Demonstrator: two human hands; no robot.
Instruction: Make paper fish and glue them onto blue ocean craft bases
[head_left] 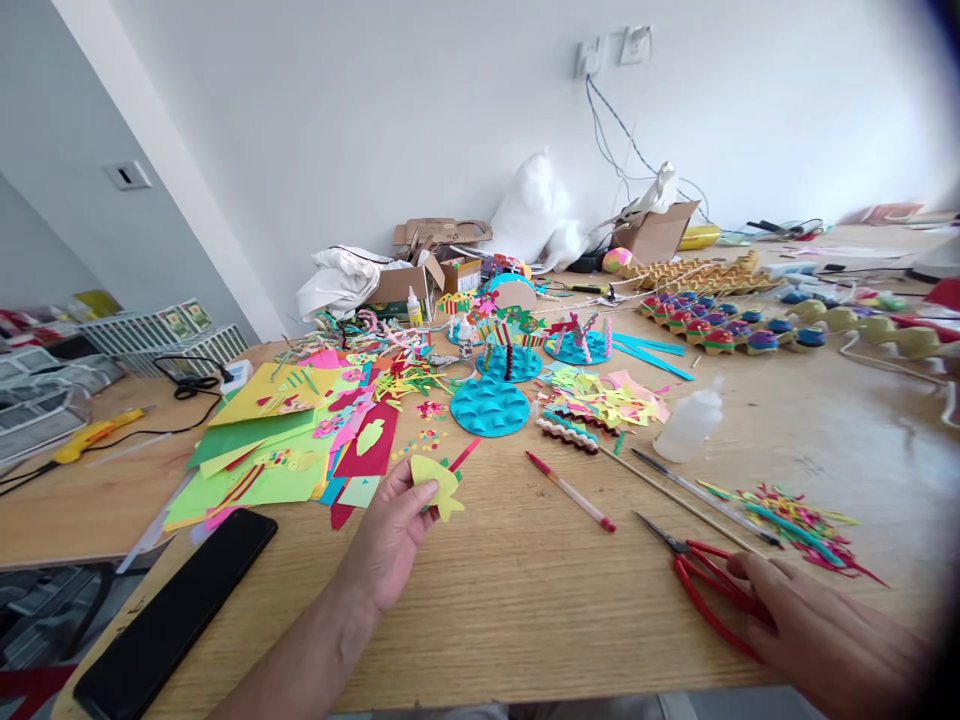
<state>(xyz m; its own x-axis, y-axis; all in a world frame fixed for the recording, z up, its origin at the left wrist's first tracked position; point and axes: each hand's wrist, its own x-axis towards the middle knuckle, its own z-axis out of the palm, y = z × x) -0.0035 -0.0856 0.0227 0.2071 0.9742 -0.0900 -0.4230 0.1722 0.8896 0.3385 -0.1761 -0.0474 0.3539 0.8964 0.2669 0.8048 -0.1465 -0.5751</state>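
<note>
My left hand (390, 535) pinches a yellow paper cut-out (436, 483) with a green piece behind it, held just above the wooden table (525, 600). My right hand (817, 625) lies low at the right with its fingers on the handles of red scissors (705, 580), whose blades rest on the table and point left. A red and white pen (570, 490) lies between the two hands. Two thin sticks (697, 490) lie beyond the scissors.
A black phone (176, 610) lies near the front left edge. Coloured paper sheets (277, 440), a blue disc (490, 405), a white glue bottle (690, 425), paper scraps (795, 520) and painted egg-carton pieces (720, 325) cover the table. Boxes and bags stand against the wall.
</note>
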